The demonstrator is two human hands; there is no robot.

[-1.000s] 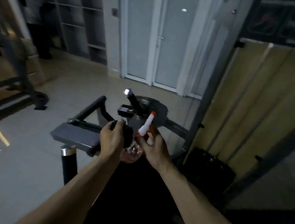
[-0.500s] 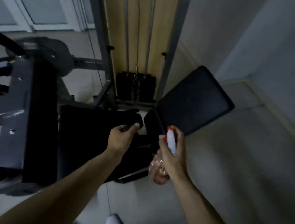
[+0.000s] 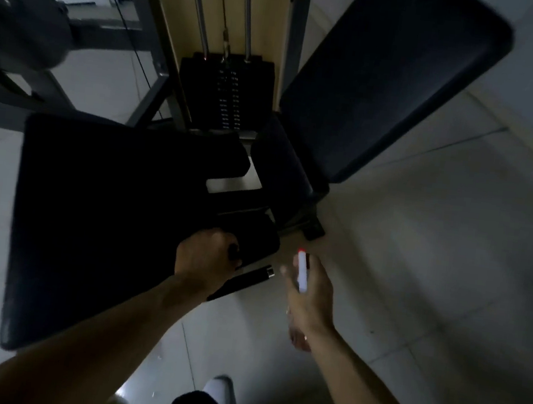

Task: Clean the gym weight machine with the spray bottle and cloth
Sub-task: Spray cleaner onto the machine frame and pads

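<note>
Behind seat pad (image 3: 107, 217), weight stack (image 3: 227, 97)

Matt black seat pad (image 3: 105, 233); shiny metal guide rods (image 3: 197, 8).

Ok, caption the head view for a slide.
Left hand grips a dark cloth on the seat pad; right hand holds the spray bottle nearby.

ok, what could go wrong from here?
1. The bottle in the right hand sits off the edge of the pad, over the floor; a spray now would likely wet tile near the shoe: slip risk.
2. Dim light, dark cloth in the left hand on a dark pad: missed patches would be hard to spot.
</note>
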